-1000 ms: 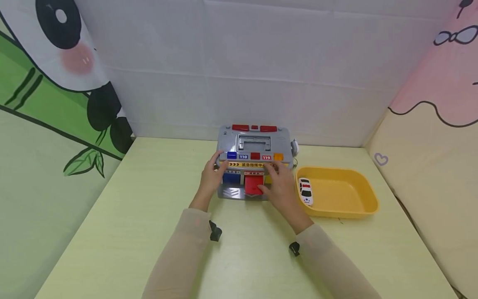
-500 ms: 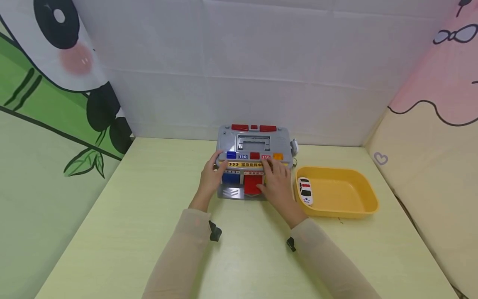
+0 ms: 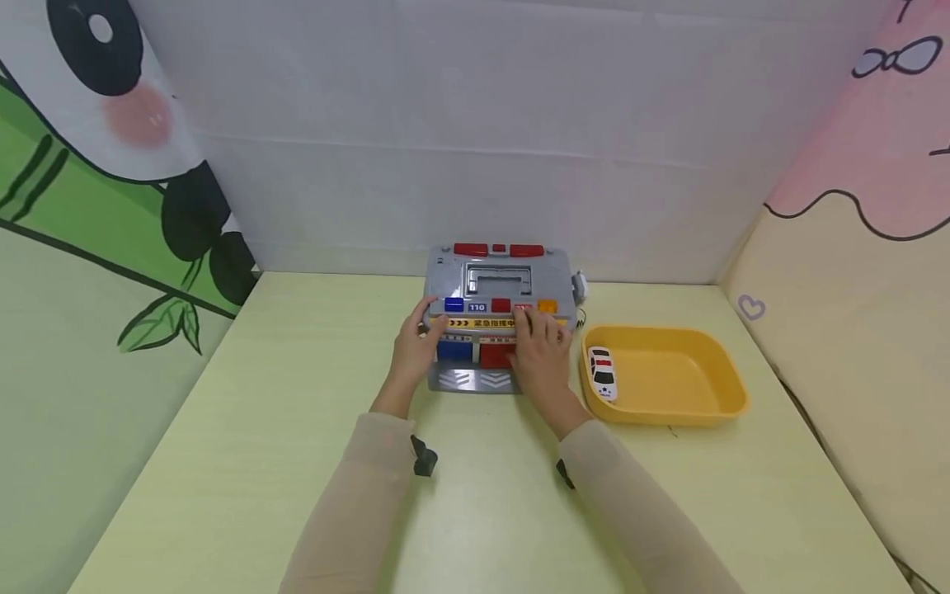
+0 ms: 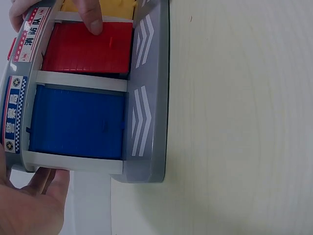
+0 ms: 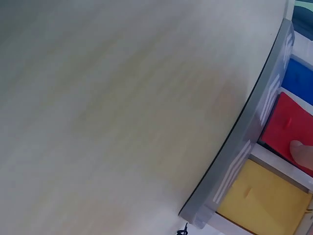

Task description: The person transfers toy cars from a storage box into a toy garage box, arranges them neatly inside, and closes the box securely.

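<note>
A grey toy garage (image 3: 443, 276) with red, blue and orange buttons on its roof stands on the table. My left hand (image 3: 412, 359) holds its left end, thumb at the front edge and fingers around the side. My right hand (image 3: 540, 363) lies over the front right, fingertips on the roof edge by the buttons. Its thumb (image 4: 91, 18) presses the red door (image 4: 83, 51) in the left wrist view; a dark gap shows along that door's side. The blue door (image 4: 76, 122) is down. In the right wrist view the yellow door (image 5: 266, 198) is down too.
To the garage's right stands a yellow tray (image 3: 712, 388), with a white toy police car (image 3: 603, 374) against its left wall. A white part (image 3: 580, 287) with a coiled cord sticks out at the garage's right side. A pale cloth wall (image 3: 334, 198) rises behind the table.
The red door has swung from sticking out over the ramp to nearly closed, with my right thumb on it. My right hand has moved slightly left and forward; my left hand keeps its hold.
</note>
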`<state>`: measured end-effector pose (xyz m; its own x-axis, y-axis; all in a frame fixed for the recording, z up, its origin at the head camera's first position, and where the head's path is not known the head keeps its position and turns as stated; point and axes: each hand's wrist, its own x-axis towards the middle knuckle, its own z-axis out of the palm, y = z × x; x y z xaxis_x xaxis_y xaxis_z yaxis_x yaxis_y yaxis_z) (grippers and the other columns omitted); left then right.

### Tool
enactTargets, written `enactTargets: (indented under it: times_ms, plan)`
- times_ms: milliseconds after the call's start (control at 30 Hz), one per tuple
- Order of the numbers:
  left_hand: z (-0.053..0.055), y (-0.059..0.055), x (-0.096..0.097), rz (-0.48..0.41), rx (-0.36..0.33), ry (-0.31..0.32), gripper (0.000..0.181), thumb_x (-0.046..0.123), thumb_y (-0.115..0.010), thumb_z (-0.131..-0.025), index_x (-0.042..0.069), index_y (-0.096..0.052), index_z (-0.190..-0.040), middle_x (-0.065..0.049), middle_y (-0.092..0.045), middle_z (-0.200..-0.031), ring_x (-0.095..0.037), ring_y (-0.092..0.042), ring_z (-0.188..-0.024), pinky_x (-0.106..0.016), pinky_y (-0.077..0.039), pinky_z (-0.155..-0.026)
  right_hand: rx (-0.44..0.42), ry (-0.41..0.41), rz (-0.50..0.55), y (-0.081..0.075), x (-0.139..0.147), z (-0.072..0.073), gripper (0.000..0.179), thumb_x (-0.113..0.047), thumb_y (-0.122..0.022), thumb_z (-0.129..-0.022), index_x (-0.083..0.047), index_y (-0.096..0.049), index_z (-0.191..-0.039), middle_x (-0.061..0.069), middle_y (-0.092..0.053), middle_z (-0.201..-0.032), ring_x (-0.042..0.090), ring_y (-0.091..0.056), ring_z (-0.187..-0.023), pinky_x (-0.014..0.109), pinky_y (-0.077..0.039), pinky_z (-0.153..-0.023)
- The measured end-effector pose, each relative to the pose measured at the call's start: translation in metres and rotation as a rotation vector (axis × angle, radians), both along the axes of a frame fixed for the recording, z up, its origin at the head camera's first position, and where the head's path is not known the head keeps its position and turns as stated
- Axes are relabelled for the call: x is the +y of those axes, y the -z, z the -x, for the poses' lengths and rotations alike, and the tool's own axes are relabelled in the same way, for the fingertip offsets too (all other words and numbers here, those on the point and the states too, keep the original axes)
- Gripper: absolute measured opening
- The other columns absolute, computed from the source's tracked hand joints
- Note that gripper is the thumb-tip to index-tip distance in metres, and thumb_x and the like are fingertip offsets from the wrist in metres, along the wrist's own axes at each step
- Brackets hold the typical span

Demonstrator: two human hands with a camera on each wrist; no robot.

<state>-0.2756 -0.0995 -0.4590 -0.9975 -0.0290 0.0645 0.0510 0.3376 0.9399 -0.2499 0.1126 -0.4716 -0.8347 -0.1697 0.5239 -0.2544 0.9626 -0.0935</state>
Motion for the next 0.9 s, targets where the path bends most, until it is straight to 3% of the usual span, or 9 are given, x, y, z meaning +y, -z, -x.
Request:
enactTargets:
  times_ms: [400, 900]
  plan:
    - [0.0002, -0.0026, -0.0006, -0.003, -0.018, 0.011, 0.048, 0.040, -0.052, -0.100, 0.028, -0.043, -0.145, -0.013, -0.045, -0.141, -0.034, -0.050, -0.118, -0.052, -0.044, -0.093, -0.019, 0.061, -0.071, -0.0028, -0.0059, 0.0034, 0.073, -0.027, -0.083, -0.079, -0.009, -0.037, -0.133, 0.013, -0.038, -0.129, 0.031, -0.034, -0.116, 0.046, -0.030, -0.089]
    - [0.0015, -0.0014, -0.0024, 0.000, -0.038, 0.018, 0.049, 0.043, -0.051, -0.100, 0.029, -0.042, -0.146, -0.015, -0.042, -0.144, -0.036, -0.048, -0.122, -0.053, -0.043, -0.095, 0.026, 0.079, -0.106, -0.0008, -0.0077, 0.0047, 0.069, -0.029, -0.081, -0.081, -0.009, -0.037, -0.130, 0.012, -0.036, -0.124, 0.030, -0.034, -0.109, 0.045, -0.030, -0.087]
